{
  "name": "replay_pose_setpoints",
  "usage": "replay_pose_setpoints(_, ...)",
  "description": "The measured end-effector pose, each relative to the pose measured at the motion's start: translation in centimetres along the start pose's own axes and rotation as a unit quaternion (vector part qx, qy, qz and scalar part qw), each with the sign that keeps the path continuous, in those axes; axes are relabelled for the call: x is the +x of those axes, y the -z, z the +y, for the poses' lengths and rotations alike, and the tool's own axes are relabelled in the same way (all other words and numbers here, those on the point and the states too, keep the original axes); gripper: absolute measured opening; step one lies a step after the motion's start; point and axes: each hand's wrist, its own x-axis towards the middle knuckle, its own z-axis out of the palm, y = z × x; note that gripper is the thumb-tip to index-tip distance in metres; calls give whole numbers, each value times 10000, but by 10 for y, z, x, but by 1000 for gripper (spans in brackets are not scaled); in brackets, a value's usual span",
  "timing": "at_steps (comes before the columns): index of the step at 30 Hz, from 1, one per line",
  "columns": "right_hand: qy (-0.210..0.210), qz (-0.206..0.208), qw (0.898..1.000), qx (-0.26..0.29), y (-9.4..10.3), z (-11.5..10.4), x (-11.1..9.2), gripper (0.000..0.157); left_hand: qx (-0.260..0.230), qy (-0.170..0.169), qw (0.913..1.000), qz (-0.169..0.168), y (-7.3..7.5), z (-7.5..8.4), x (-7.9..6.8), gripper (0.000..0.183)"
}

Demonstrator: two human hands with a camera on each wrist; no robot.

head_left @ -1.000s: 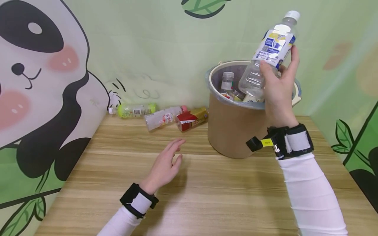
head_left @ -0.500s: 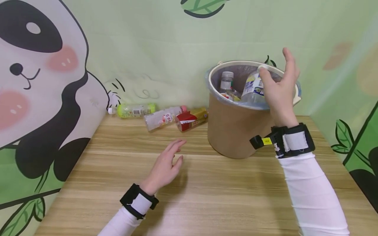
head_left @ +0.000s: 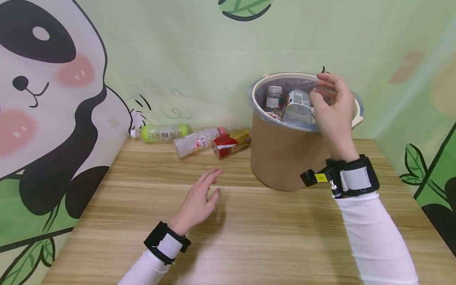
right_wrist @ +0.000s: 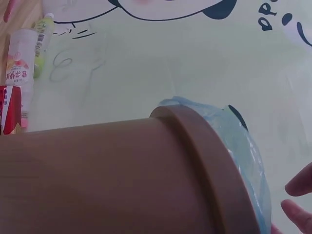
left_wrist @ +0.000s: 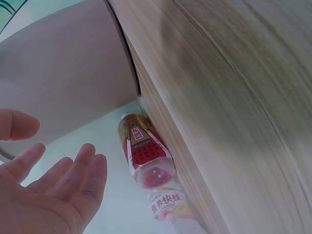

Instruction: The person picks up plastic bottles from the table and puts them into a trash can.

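A clear plastic bottle (head_left: 297, 107) with a white and blue label lies tilted inside the brown bin (head_left: 285, 158), its base facing me. Beside it in the bin stands a capped bottle (head_left: 274, 99). Over the bin's right rim hovers my right hand (head_left: 336, 111), fingers loosely bent and holding nothing. My left hand (head_left: 196, 202) is held above the wooden table in front of the bin, fingers relaxed. In the left wrist view that hand (left_wrist: 58, 190) is near a red and gold bottle (left_wrist: 144, 148), apart from it.
Left of the bin, a green-labelled bottle (head_left: 164, 133), a whitish bottle with a pink cap (head_left: 196, 142) and the red and gold bottle (head_left: 231, 143) lie along the back wall. A bluish liner (right_wrist: 243, 146) overhangs the bin's rim. Printed cloth walls border the table (head_left: 231, 237).
My right hand has let go of the clear bottle, which dropped into the bin and tipped over there. That hand's fingers have since bent. The left hand has stayed in place.
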Motion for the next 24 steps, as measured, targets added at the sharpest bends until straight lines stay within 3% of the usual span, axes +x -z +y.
replay_pose_setpoints(5, 338, -51, 9992, 226, -2, -1, -11, 29, -10, -18, 10000, 4, 1, -2, -1, 49)
replay_pose_setpoints(13, 989, -138, 9874, 1229, -9, 0, -37, 20, 194, -21, 9998, 47, 4, -5, 1, 48)
replay_pose_setpoints(17, 1158, -283, 9789, 1658, -16, 2, -52, 17, 267, -43, 9996, 54, 6, -6, 2, 48)
replay_pose_setpoints(24, 1334, -623, 9715, 1857, -32, 13, -74, 15, 467, 44, 9989, 49, 11, -13, 4, 48)
